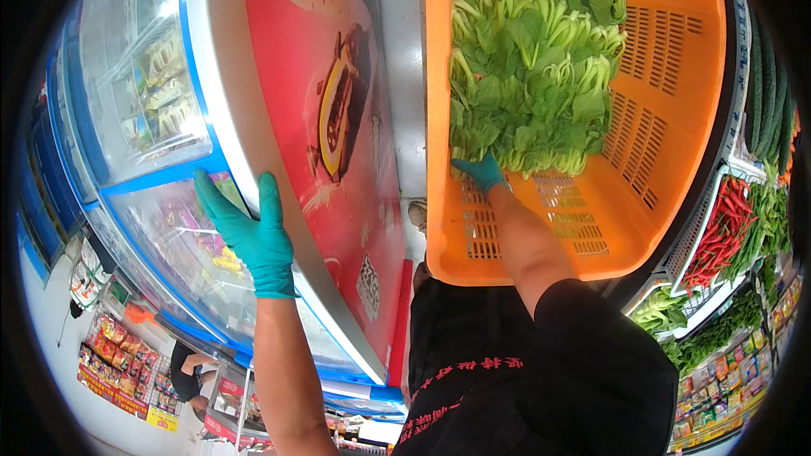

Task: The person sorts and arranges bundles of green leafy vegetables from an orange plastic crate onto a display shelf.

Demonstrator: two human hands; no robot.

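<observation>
My left hand (250,237), in a teal rubber glove, rests on the white and blue rim of a chest freezer (218,76), its fingers apart and nothing in it. To the right stands an orange plastic crate (697,76) with slotted walls. Bunches of leafy green bok choy (526,44) lie in rows across its far and middle part. My right hand (483,172), gloved in the same teal, reaches into the crate at the near edge of the greens. Leaves cover some of its fingertips, so whether it grips a bunch cannot be told.
Packaged goods show through the freezer's glass lids (152,76). Beyond the crate, at right, are red chili peppers (719,231) in a white basket, long green cucumbers (766,95) and other greens. A person (190,367) is near snack racks at lower left.
</observation>
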